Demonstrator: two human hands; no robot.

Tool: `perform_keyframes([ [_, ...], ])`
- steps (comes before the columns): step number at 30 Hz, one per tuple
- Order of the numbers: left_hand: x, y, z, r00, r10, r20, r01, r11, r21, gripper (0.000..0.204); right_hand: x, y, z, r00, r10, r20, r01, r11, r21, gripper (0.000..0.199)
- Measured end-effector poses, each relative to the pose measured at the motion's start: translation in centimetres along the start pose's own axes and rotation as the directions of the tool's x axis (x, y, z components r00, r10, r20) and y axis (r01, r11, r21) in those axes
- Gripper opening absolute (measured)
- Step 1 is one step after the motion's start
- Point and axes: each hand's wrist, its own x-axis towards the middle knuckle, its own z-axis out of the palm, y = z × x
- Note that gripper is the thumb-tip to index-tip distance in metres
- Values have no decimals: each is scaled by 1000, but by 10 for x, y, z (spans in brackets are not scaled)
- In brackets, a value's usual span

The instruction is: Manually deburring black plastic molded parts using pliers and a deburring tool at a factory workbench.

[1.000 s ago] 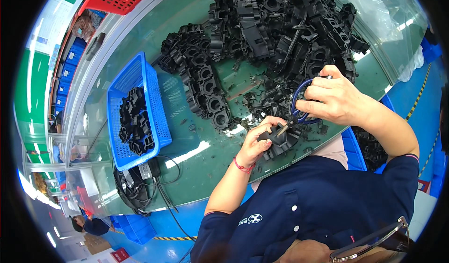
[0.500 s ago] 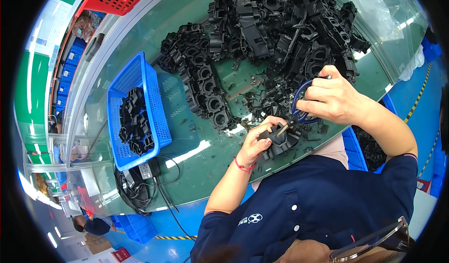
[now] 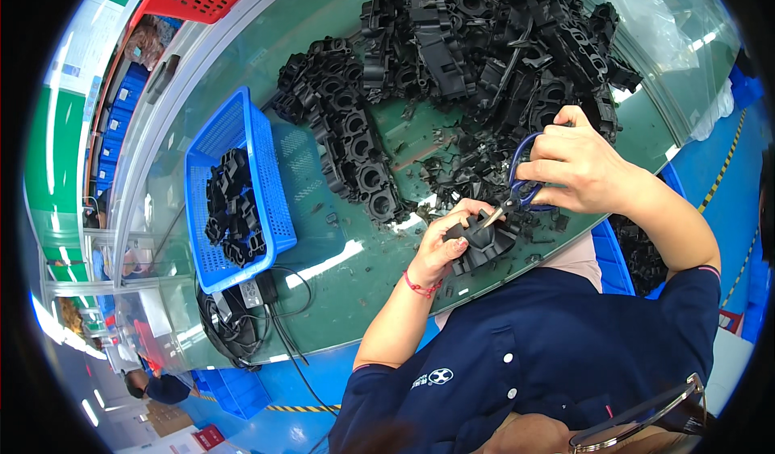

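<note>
- Nearest, the left hand (image 3: 446, 242) was clamped on a black moulded plastic part (image 3: 488, 252), pinching its left side above the near edge of the worktop (image 3: 347, 301); whether the part also rested on the surface could not be told.
- The right hand (image 3: 577, 165) was closed round the blue loop handles of a scissors-like metal cutter (image 3: 512, 197), its silver tips against the part's upper face.
- The step in hand looked like trimming or prying at that part; whether the tips had bitten in was too small to tell.
- The next move, as judged, called for a firm left grip, fingers clear of the tips, and a controlled squeeze or twist from the right.
- Just beyond lay broken black plastic scraps (image 3: 460, 171).
- Leftward stood a blue perforated plastic basket (image 3: 274, 188) holding black moulded pieces (image 3: 234, 212).
- Farther off rose a tangled heap of black plastic housings (image 3: 484, 42).
</note>
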Motion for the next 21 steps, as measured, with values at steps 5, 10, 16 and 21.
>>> perform_keyframes([
  [5, 0, 0, -1, 1000, -6, 3, 6, 1000, 26, 58, 4, -1, 0, 996, -85, -3, 85, 993, -88, 34],
  [10, -2, -5, -6, 1000, -12, 5, 12, 999, 39, 57, 5, -5, -1, 997, -64, 44, 67, 994, -91, 32],
  [16, -2, -7, -9, 999, -4, 33, 2, 997, 81, 59, 4, -5, 3, 997, -54, 50, 58, 996, -67, 31],
  [21, -3, -7, -8, 1000, -18, 21, 16, 997, 77, 60, 5, -5, 3, 997, -69, 40, 73, 993, -92, 31],
])
